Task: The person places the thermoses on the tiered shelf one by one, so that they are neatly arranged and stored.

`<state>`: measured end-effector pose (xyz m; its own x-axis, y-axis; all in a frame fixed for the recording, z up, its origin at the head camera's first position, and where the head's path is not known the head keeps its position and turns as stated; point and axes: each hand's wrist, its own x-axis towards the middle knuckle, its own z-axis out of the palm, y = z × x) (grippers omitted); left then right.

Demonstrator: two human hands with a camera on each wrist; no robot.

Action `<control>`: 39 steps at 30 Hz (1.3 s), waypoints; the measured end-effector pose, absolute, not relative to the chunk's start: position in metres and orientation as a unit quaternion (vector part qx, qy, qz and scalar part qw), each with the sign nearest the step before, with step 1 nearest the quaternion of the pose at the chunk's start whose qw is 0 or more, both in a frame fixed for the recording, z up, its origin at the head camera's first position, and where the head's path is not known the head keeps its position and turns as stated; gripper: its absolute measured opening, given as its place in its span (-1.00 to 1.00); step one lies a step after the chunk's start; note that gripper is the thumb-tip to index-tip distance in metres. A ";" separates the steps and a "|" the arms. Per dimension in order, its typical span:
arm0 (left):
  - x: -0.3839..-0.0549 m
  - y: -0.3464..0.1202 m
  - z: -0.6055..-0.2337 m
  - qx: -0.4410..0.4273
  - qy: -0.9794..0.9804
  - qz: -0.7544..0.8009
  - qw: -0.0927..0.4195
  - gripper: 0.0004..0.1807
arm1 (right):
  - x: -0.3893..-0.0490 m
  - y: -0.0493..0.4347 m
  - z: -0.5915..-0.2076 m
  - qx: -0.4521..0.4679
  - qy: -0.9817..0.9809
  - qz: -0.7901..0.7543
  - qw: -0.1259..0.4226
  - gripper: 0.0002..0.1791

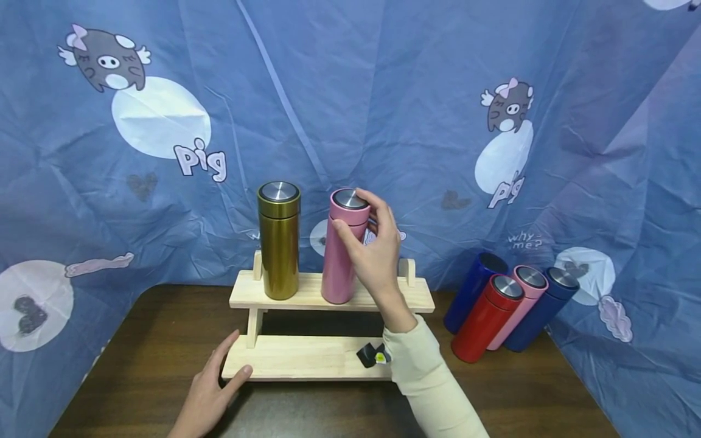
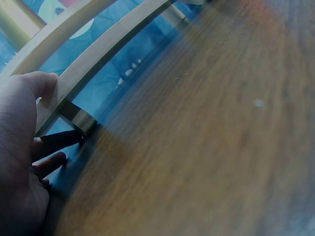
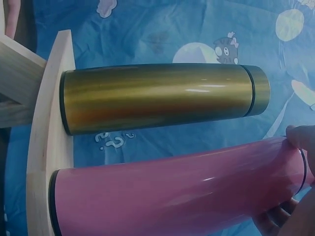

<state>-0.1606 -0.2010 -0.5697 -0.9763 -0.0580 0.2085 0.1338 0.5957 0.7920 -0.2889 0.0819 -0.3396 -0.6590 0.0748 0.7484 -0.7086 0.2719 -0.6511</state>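
My right hand (image 1: 375, 246) grips a pink thermos (image 1: 338, 267) near its lid, thumb on the front and a fingertip at the steel top. The pink thermos stands upright on the upper tier of a two-tier wooden rack (image 1: 306, 359); in the right wrist view its base is right at the board. To its left on that tier stands a gold thermos (image 3: 157, 98), a gap between them. My left hand (image 1: 210, 389) holds the left end of the lower tier, with its thumb (image 2: 42, 81) on the board and the other fingers around the end, partly hidden.
At the right of the brown table (image 1: 159, 340), a red thermos (image 1: 482, 325), another pink thermos (image 1: 526, 292), a navy thermos (image 1: 547, 304) and a dark blue thermos (image 1: 473, 289) stand clustered. A small black object (image 1: 367, 355) lies on the lower tier. Behind hangs a blue cloth (image 1: 328, 91).
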 end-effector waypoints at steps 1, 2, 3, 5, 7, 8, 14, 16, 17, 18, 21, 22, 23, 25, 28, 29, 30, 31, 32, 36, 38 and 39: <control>-0.161 -0.201 -0.570 -0.021 -0.887 -0.449 0.107 -0.17 | -0.289 0.082 -0.340 0.222 -0.717 0.562 0.347 -0.28; -0.161 -0.201 -0.570 -0.022 -0.887 -0.449 0.107 -0.17 | -0.289 0.082 -0.340 0.223 -0.717 0.562 0.346 -0.26; -0.161 -0.201 -0.570 -0.021 -0.887 -0.449 0.107 -0.17 | -0.289 0.082 -0.340 0.225 -0.717 0.562 0.345 -0.24; -0.161 -0.201 -0.571 -0.021 -0.886 -0.450 0.107 -0.17 | -0.289 0.082 -0.340 0.230 -0.718 0.561 0.343 -0.21; -0.161 -0.202 -0.571 -0.021 -0.886 -0.450 0.107 -0.17 | -0.290 0.083 -0.340 0.233 -0.719 0.559 0.342 -0.19; -0.161 -0.202 -0.571 -0.021 -0.886 -0.451 0.106 -0.17 | -0.290 0.083 -0.340 0.234 -0.720 0.557 0.341 -0.18; -0.161 -0.202 -0.571 -0.022 -0.887 -0.449 0.107 -0.17 | -0.288 0.084 -0.339 0.235 -0.716 0.566 0.335 -0.15; -0.161 -0.202 -0.571 -0.023 -0.887 -0.449 0.109 -0.18 | -0.286 0.086 -0.338 0.238 -0.713 0.568 0.336 -0.14; -0.161 -0.201 -0.571 -0.023 -0.887 -0.449 0.110 -0.18 | -0.285 0.087 -0.338 0.239 -0.713 0.567 0.337 -0.14; -0.161 -0.201 -0.571 -0.023 -0.886 -0.449 0.111 -0.18 | -0.284 0.088 -0.337 0.238 -0.714 0.565 0.338 -0.13; -0.161 -0.201 -0.571 -0.024 -0.887 -0.448 0.113 -0.18 | -0.280 0.091 -0.337 0.234 -0.720 0.558 0.341 -0.12; -0.161 -0.201 -0.571 -0.023 -0.887 -0.448 0.113 -0.18 | -0.279 0.093 -0.338 0.231 -0.722 0.556 0.342 -0.11; -0.161 -0.202 -0.571 -0.023 -0.887 -0.448 0.111 -0.18 | -0.277 0.094 -0.338 0.229 -0.723 0.555 0.342 -0.11; -0.161 -0.202 -0.571 -0.022 -0.888 -0.447 0.107 -0.17 | -0.275 0.096 -0.339 0.228 -0.721 0.557 0.345 -0.11; -0.161 -0.202 -0.571 -0.018 -0.889 -0.446 0.100 -0.17 | -0.272 0.100 -0.339 0.229 -0.717 0.558 0.350 -0.12; -0.161 -0.202 -0.571 -0.017 -0.889 -0.446 0.098 -0.17 | -0.271 0.101 -0.339 0.231 -0.715 0.559 0.351 -0.12; -0.161 -0.202 -0.570 -0.016 -0.890 -0.446 0.097 -0.16 | -0.270 0.102 -0.339 0.232 -0.714 0.558 0.354 -0.13; -0.161 -0.202 -0.570 -0.015 -0.890 -0.446 0.095 -0.16 | -0.270 0.103 -0.339 0.232 -0.714 0.557 0.355 -0.13; -0.161 -0.202 -0.570 -0.014 -0.890 -0.445 0.093 -0.16 | -0.269 0.104 -0.339 0.233 -0.714 0.555 0.358 -0.13; -0.162 -0.201 -0.570 -0.012 -0.892 -0.443 0.089 -0.15 | -0.264 0.110 -0.342 0.232 -0.711 0.552 0.368 -0.13; -0.164 -0.201 -0.571 -0.012 -0.894 -0.440 0.086 -0.15 | -0.261 0.113 -0.344 0.229 -0.709 0.551 0.375 -0.13; -0.164 -0.201 -0.570 -0.011 -0.894 -0.440 0.085 -0.15 | -0.260 0.114 -0.345 0.227 -0.709 0.551 0.378 -0.12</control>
